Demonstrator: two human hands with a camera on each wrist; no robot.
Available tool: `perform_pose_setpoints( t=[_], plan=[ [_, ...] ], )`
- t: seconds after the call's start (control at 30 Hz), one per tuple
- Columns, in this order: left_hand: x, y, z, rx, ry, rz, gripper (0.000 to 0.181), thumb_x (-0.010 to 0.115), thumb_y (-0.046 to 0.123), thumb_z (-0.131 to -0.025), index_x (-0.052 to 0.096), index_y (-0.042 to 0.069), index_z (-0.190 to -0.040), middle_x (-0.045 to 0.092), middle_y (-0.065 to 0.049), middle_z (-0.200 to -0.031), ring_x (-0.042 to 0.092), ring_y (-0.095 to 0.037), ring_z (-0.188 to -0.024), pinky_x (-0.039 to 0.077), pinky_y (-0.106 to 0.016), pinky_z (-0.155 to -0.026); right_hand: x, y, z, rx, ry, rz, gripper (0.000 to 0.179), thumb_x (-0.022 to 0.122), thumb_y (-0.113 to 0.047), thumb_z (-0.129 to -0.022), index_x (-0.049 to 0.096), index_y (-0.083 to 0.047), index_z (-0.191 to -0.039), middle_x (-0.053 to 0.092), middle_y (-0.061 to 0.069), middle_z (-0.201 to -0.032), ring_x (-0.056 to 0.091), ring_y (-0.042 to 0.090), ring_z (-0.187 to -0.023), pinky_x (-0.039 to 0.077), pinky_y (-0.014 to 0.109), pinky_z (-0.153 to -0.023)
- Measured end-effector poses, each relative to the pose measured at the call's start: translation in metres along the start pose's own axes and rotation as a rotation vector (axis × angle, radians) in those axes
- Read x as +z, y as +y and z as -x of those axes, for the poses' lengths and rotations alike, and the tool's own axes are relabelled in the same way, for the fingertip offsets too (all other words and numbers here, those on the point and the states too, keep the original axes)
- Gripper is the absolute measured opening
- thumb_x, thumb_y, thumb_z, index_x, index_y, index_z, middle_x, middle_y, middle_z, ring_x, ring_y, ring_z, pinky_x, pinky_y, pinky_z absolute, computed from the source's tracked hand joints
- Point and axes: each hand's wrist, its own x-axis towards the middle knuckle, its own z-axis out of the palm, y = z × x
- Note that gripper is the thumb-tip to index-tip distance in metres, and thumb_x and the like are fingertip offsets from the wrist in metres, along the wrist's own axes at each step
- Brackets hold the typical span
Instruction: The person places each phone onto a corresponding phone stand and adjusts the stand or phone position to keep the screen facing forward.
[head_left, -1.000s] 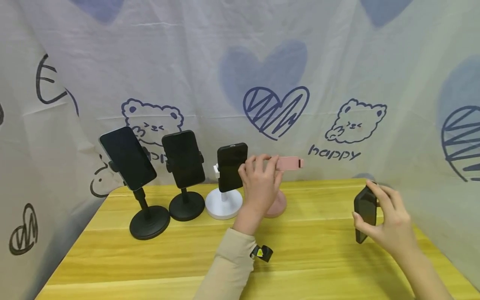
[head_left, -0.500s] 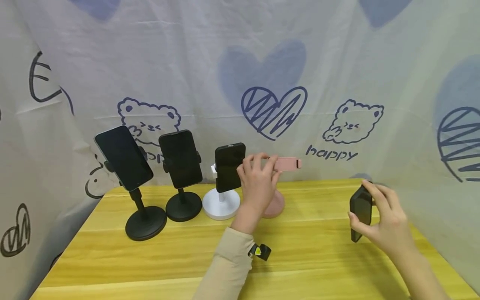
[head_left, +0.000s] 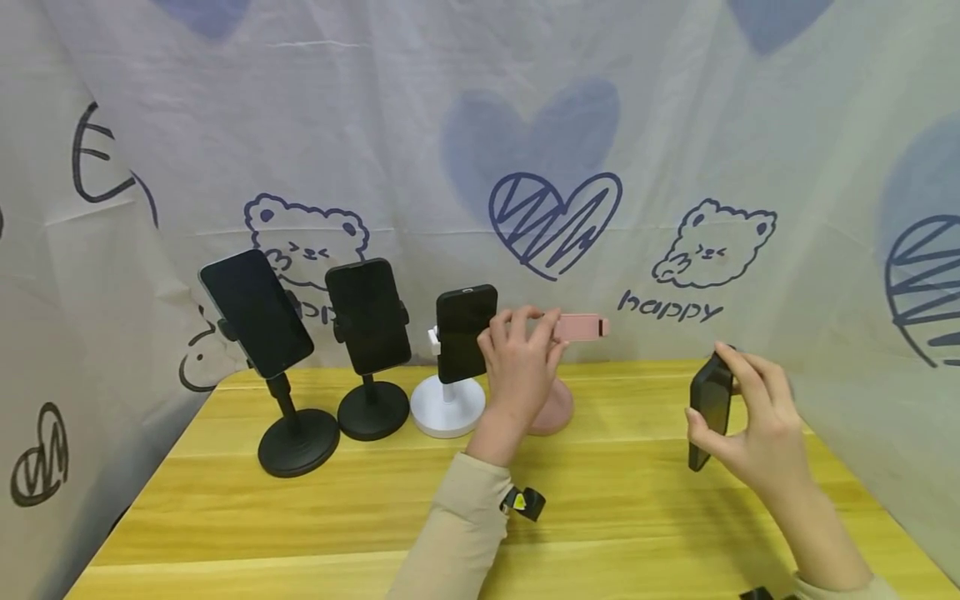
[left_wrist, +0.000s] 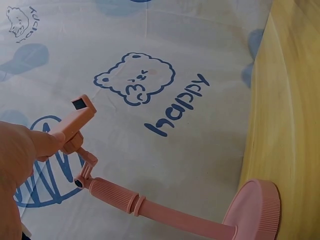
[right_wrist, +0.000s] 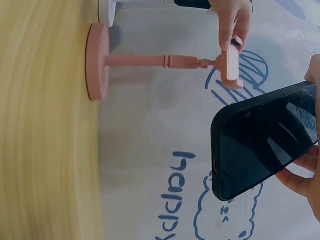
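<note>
A pink phone stand [head_left: 577, 327] stands on the table, its round base [left_wrist: 255, 212] flat on the wood and its clamp head turned sideways. My left hand [head_left: 519, 358] pinches the clamp's left end between thumb and fingers, which partly hides the stand in the head view. At the right, my right hand [head_left: 757, 417] holds a black smartphone [head_left: 710, 404] by its edges, raised above the table. In the right wrist view the phone's dark glossy screen [right_wrist: 265, 145] shows, apart from the pink clamp.
Left of the pink stand, a white stand [head_left: 448, 408] bears a black phone [head_left: 465, 333]. Two black stands [head_left: 298, 443] farther left each hold a phone. A printed cloth [head_left: 420, 142] hangs behind the wooden table [head_left: 337, 525].
My right hand has moved left and slightly up with the smartphone, nearer the pink stand. My left hand keeps its hold on the clamp.
</note>
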Motion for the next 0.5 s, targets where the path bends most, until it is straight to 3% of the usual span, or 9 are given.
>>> perform_pose_setpoints(
  t=[0.5],
  plan=[
    [0.001,0.000,0.001,0.004,0.014,0.042,0.037,0.067,0.039,-0.090,0.064,0.027,-0.125,0.058,0.001,-0.120,0.041,-0.022,-0.110,0.030,-0.040,-0.084,0.029,-0.013,-0.027,0.058,0.091,-0.103,0.069,0.057,-0.042,-0.078,0.057,0.003,-0.130,0.052,0.034,-0.109,0.048,0.033,-0.086,0.036,0.007,-0.080]
  ],
)
